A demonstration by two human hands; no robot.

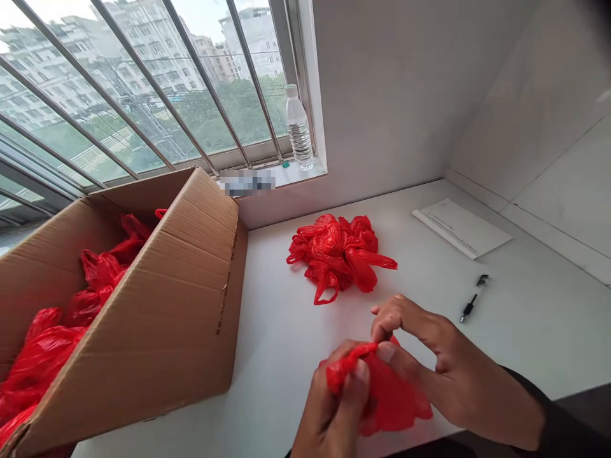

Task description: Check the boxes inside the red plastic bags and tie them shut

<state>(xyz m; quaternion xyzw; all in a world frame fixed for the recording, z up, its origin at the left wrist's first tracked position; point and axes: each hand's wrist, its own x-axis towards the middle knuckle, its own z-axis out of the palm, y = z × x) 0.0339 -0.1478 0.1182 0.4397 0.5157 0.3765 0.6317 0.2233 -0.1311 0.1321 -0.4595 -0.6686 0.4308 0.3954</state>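
Near the front edge of the table, a thin red plastic bag (396,397) is bunched up between my two hands. My left hand (337,397) is closed around the gathered part, thumb pressed on top. With thumb and forefinger, my right hand (429,362) pinches a twisted end of the same bag, while the loose part hangs below. Just beyond my hands lies a pile of crumpled red plastic bags (334,245), some with loop handles sticking out.
At the left stands an open cardboard box (167,305) holding more red bags (98,270). A pen (472,299) and a notebook (463,226) lie on the white table (272,331) at the right. A water bottle (299,130) stands on the sill by the barred window.
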